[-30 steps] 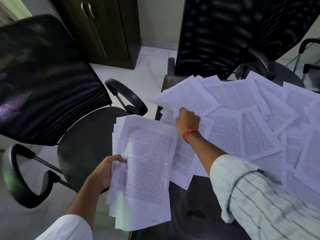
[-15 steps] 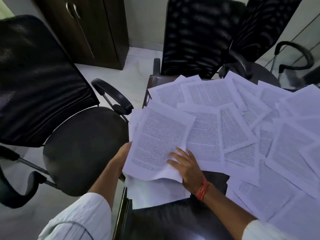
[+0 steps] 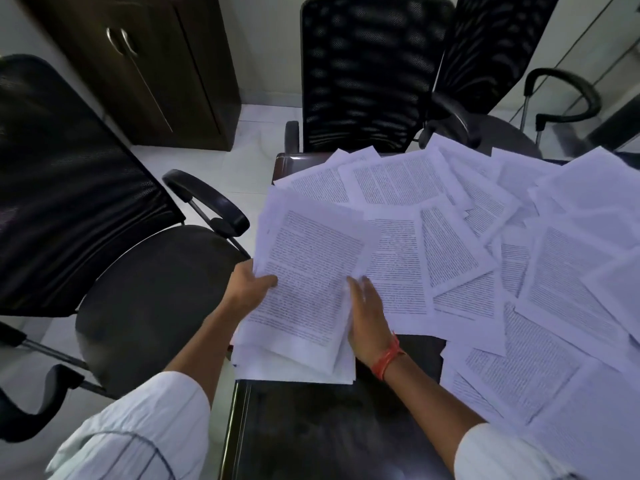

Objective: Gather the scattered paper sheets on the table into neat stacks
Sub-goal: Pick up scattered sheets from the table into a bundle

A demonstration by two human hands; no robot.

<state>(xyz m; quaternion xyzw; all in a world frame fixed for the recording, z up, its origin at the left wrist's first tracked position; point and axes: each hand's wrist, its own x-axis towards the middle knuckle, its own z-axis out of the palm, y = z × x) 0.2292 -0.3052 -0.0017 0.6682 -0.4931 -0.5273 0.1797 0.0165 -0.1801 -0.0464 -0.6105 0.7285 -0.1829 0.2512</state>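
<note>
A dark glossy tabletop [image 3: 329, 431] fills the lower middle, its far and right parts covered by scattered printed sheets [image 3: 485, 244] that overlap at all angles. Three black mesh office chairs stand around it: one at the left [image 3: 86, 202], one at the far edge [image 3: 367, 71], another just right of that [image 3: 495, 53]. A dark wooden cabinet [image 3: 156, 64] stands against the back wall. At the tabletop's near left corner lies the gathered stack [image 3: 304, 289], its lower sheets fanned unevenly. The left hand [image 3: 247, 289] grips the stack's left edge, thumb on top and fingers curled beneath. The right hand [image 3: 367, 317], an orange band [image 3: 389, 355] on its wrist, presses straight fingers against the stack's right edge
</note>
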